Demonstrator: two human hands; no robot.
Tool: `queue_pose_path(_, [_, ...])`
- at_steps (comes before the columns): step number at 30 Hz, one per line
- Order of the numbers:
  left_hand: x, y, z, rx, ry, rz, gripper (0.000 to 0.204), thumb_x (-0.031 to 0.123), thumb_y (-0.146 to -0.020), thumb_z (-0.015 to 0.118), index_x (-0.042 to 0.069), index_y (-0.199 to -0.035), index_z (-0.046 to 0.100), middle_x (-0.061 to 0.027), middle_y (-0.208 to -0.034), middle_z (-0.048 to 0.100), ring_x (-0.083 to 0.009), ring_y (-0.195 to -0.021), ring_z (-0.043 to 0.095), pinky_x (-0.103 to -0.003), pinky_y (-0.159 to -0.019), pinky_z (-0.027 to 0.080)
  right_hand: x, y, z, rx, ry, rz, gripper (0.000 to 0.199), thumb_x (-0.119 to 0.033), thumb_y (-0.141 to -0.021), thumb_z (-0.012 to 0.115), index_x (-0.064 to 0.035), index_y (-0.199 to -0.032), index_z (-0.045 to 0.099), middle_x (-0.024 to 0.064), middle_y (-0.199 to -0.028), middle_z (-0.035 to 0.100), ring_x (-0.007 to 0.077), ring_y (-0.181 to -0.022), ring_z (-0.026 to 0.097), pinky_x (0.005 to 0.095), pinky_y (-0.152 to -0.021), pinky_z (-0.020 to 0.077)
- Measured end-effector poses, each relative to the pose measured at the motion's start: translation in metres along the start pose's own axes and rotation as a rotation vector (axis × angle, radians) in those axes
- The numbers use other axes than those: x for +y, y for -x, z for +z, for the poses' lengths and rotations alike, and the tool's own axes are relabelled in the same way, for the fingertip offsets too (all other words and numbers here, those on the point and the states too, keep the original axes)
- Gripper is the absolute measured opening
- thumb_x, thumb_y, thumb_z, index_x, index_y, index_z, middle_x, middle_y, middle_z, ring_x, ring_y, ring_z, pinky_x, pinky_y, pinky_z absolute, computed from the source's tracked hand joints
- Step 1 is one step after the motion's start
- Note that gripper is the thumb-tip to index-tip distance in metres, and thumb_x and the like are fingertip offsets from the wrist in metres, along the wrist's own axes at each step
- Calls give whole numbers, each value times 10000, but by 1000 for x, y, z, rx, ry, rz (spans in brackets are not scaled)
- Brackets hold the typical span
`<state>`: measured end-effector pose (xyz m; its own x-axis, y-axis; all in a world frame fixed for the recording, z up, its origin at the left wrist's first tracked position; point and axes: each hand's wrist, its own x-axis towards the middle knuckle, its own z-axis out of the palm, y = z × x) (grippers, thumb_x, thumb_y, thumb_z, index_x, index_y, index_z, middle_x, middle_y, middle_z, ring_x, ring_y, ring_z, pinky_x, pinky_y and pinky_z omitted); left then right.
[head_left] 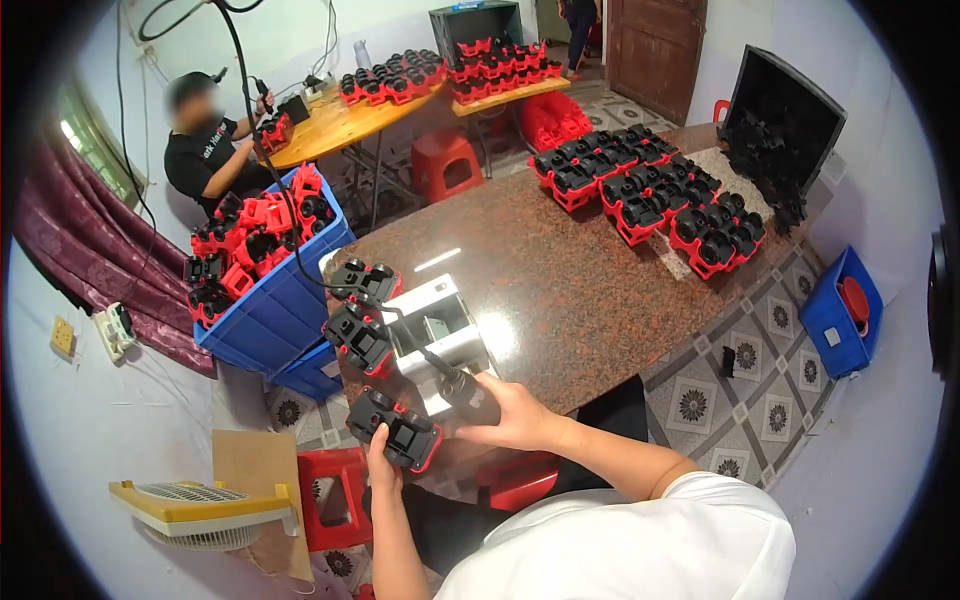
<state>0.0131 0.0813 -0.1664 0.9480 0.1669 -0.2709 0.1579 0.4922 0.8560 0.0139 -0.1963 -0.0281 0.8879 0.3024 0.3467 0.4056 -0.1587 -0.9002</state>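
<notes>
My left hand (384, 458) grips an upturned toy car (398, 432), its black underside and wheels facing up with a red rim below. My right hand (520, 418) is wrapped round a black electric screwdriver (468, 394), whose tip points away from me, toward a silver metal box (437, 292). The screwdriver and the car are apart. Beyond the held car, along the table's left edge, lie two more upturned toy cars, a nearer car (360, 337) and a farther car (366, 281), both beside the box.
Rows of toy cars (640, 185) stand on the far right of the granite table (560, 300), near a tipped black bin (785, 110) of black parts. A blue crate (275, 290) of red car parts stands left. A co-worker (205, 140) sits at a wooden table (340, 125). A cable (250, 110) hangs down.
</notes>
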Motion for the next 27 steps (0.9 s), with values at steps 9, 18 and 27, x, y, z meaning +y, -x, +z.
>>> queue_pose_path(9, [13,8,9,3,39,-67,389,240,-838,608,37,-1159,522,-66,-1075,602,-195,-947,605,-333,-823,502,11,2,5,-2,74,18,585,-307,-733,757,-3,-1154,488,188,-958,639,288,-857,644,359,-756,492])
queue_pose_path(18, [9,6,8,-27,49,-49,396,234,-852,588,45,-1191,508,-64,-1059,607,-194,-954,604,-336,-847,488,17,3,10,-72,9,46,559,-303,-731,749,0,-1124,493,201,-940,641,311,-852,645,367,-747,491])
queue_pose_path(27, [16,12,14,-12,14,-37,384,254,-850,589,41,-1164,528,-65,-1050,606,-194,-959,600,-333,-852,486,10,-1,8,-147,25,124,605,-271,-736,747,-2,-1199,465,204,-1053,613,311,-974,615,361,-826,472])
